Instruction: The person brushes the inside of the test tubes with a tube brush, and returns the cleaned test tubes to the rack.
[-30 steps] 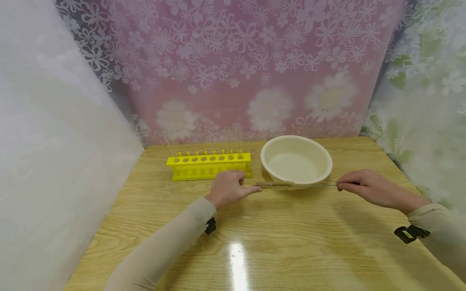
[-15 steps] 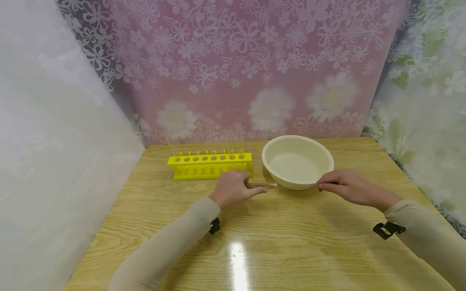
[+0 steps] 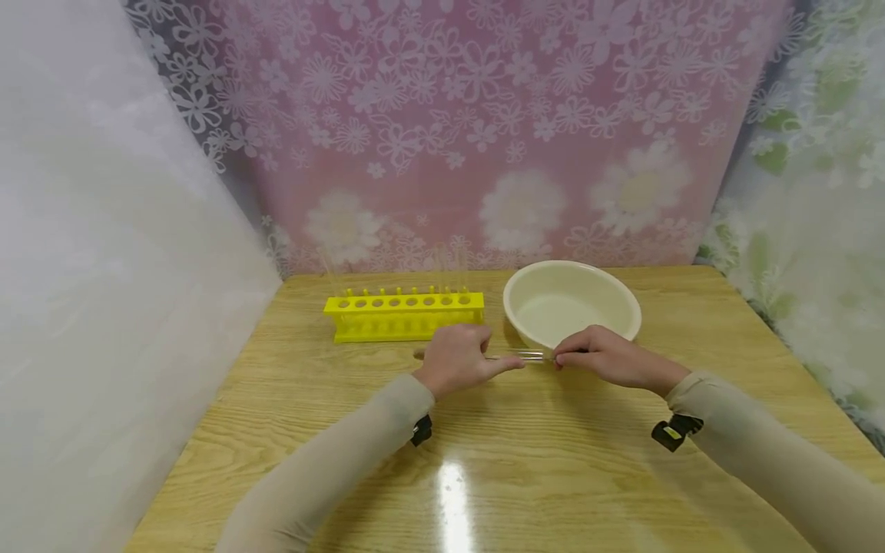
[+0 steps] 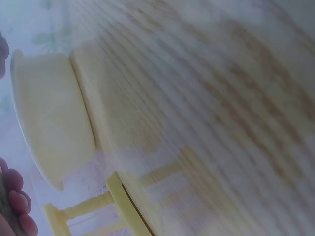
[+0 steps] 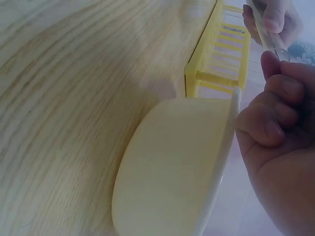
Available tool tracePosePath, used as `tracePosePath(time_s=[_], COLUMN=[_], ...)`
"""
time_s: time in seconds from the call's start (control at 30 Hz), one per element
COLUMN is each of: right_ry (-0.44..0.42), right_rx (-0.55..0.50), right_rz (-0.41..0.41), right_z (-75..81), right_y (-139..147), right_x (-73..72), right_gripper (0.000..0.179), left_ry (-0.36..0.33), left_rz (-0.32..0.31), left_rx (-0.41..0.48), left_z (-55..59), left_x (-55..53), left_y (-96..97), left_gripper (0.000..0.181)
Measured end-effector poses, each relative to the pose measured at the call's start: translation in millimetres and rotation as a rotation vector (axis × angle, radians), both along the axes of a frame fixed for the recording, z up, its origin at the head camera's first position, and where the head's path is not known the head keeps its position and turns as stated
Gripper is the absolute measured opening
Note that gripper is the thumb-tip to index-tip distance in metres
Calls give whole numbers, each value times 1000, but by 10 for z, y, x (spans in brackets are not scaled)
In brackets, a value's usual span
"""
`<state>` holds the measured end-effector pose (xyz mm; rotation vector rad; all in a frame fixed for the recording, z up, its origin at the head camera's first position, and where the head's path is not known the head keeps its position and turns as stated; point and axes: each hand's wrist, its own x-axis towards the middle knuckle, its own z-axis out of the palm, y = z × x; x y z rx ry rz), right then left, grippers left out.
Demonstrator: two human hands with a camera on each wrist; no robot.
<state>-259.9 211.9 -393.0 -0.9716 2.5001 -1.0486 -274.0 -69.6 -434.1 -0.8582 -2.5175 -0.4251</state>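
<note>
My left hand (image 3: 456,357) grips a clear glass test tube (image 3: 531,355) held level above the table, thumb along it. Pinched in my right hand's (image 3: 615,359) thumb and fingers is the thin wire handle of a test tube brush, right at the tube's mouth. The brush's brownish bristles (image 3: 419,354) show at the tube's far end, left of my left hand. In the right wrist view, the tube (image 5: 266,32) lies between my left hand (image 5: 280,19) and my right hand (image 5: 290,123). Only fingertips of my left hand (image 4: 18,201) appear in the left wrist view.
Behind my left hand stands a yellow test tube rack (image 3: 404,303) with several clear tubes in its end holes. A cream basin (image 3: 570,303) sits right of it, just behind my right hand. All rest on a wood-grain table (image 3: 539,461) with floral curtains (image 3: 518,115) around.
My right hand has moved left toward my left hand, sliding the brush into the tube. The bristles, earlier right of my left hand, now show at its left. My left hand has barely moved.
</note>
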Motion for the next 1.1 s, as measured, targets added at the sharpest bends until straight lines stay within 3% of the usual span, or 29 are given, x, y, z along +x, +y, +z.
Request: tracePosePath(time_s=[0.17, 0.4, 0.77, 0.93, 1.1], right_ry=[-4, -73, -70, -46, 29], right_rx=[-15, -14, -26, -35, 47], right_rz=[-1, -17, -2, -35, -123], right_z=[6, 27, 50, 107, 186], right_y=[-31, -3, 158, 483, 754], right_x=[-22, -19, 66, 125, 188], right_gripper=[24, 25, 25, 24, 24], left_ry=[-4, -33, -97, -206, -182], left_rz=[-2, -23, -56, 1, 41], left_rx=[7, 10, 28, 61, 76], left_z=[-15, 23, -9, -64, -103], left_x=[8, 27, 36, 19, 16], left_y=[-7, -38, -76, -279, -443], left_gripper=[63, 63, 64, 65, 65])
